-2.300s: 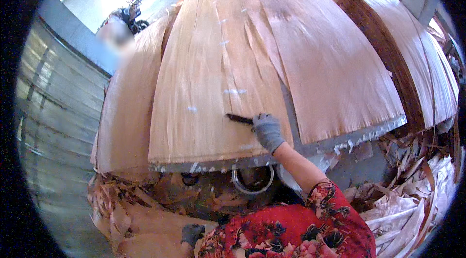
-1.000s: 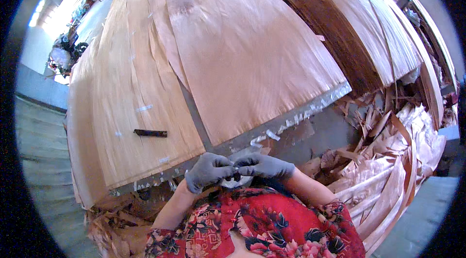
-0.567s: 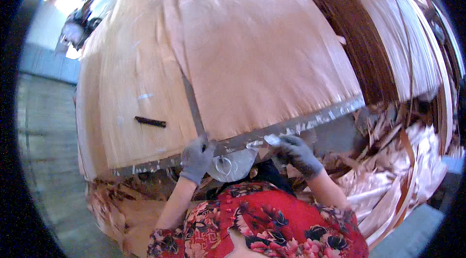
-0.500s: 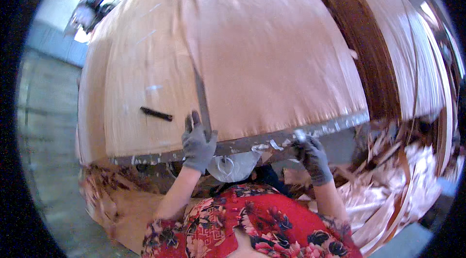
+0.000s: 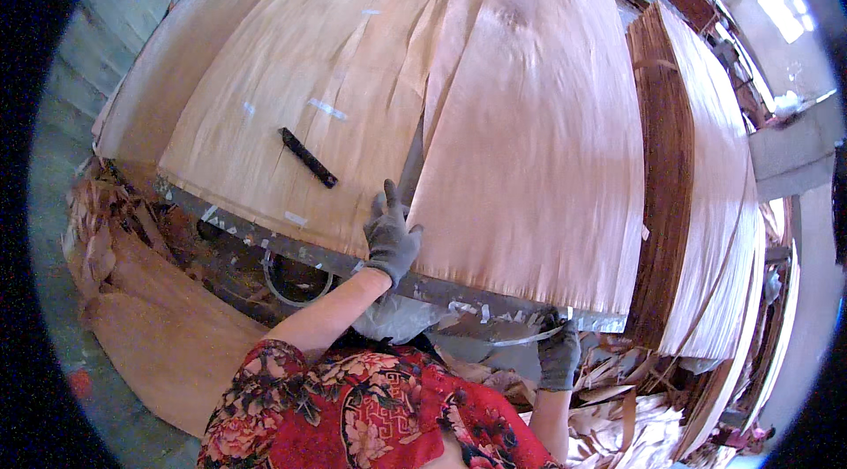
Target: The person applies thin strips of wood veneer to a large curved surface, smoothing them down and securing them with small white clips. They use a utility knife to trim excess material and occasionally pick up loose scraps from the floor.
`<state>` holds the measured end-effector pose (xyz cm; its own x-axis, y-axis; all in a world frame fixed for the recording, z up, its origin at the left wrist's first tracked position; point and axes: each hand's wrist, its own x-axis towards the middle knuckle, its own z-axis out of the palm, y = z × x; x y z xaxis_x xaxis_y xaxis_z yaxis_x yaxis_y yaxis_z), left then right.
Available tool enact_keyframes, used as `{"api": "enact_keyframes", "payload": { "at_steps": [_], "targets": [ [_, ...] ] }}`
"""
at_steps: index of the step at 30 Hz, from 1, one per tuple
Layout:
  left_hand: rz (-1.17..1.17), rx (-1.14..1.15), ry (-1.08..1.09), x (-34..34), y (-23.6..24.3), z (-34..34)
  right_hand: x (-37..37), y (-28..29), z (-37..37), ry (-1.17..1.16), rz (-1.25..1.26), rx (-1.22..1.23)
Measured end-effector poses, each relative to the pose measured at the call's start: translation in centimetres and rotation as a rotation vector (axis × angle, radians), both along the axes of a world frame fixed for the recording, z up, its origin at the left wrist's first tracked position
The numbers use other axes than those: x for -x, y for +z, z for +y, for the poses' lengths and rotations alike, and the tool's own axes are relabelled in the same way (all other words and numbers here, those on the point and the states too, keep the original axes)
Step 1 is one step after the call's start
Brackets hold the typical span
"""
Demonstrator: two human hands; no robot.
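Note:
My left hand (image 5: 393, 240), in a grey glove, lies on the light veneer sheet (image 5: 344, 134), its fingers extended beside a narrow dark gap (image 5: 411, 171). Right of that gap spreads a pinker veneer sheet (image 5: 538, 151). My right hand (image 5: 558, 354), also gloved, is at the table's front edge with its fingers closed on a thin whitish strip of tape (image 5: 527, 339) that trails left. Its fingertips are partly hidden. A black box-cutter-shaped tool (image 5: 307, 157) rests on the light veneer, up and left of my left hand. Short tape pieces (image 5: 327, 109) stick to that veneer.
The table's dark front edge (image 5: 441, 292) carries many tape scraps. At the right stands a tall stack of brown veneer (image 5: 662, 187). Torn veneer scraps (image 5: 618, 425) lie below it, and a large loose sheet (image 5: 163, 345) hangs or lies at the lower left.
The view has swung, so the table appears turned. My right hand has dropped closer to the table's front edge, and the whitish strip now shows stretched out. My left hand stays by the gap.

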<state>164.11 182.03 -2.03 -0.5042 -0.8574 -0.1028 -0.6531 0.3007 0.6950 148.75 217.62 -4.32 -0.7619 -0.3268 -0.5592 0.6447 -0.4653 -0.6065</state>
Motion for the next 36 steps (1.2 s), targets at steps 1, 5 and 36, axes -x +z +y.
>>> {"api": "enact_keyframes", "payload": {
  "at_steps": [1, 5, 36],
  "targets": [
    [-0.046, -0.052, 0.016, 0.0, 0.6, -0.5, -0.2, 0.9, -0.7, 0.017, -0.013, 0.002],
    [-0.070, -0.187, 0.013, 1.1, 1.4, -1.4, 0.2, 0.4, -0.7, 0.015, -0.065, -0.004],
    [0.788, -1.325, 0.026, 2.1, 4.7, -4.1, -1.3, 5.0, -7.1, 0.330, 0.121, 0.229]
  ]
}}
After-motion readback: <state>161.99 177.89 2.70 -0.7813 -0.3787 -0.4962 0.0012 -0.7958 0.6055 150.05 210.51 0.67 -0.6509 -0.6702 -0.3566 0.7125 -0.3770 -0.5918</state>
